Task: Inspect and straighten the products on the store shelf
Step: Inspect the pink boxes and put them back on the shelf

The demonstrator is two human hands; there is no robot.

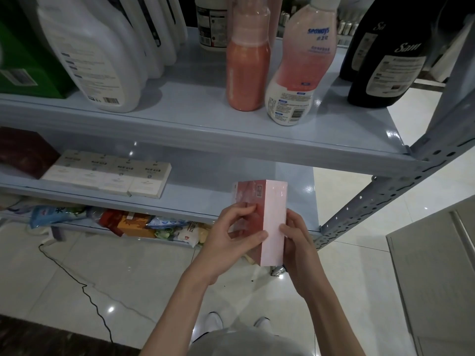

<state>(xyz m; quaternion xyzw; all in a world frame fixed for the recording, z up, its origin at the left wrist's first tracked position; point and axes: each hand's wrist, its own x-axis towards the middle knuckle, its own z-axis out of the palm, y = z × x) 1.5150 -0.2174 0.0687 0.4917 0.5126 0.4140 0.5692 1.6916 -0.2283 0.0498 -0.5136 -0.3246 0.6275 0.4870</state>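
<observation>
The grey shelf (231, 129) carries white jugs (102, 60), two black bottles (380, 73), an orange bottle (248, 65) and a pink bottle (300, 73) on its upper board. On the lower board pale flat boxes (110, 173) lie beside a dark red box (23, 152). Underneath lie bags (144, 224), perhaps snacks. Before the lower board a pink box (275, 214) is held upright: the left hand (228, 240) and the right hand (298, 240) each close a grip round one side.

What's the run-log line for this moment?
step: inspecting | pink box: held in front of middle shelf | left hand: grips it | right hand: grips it
</observation>
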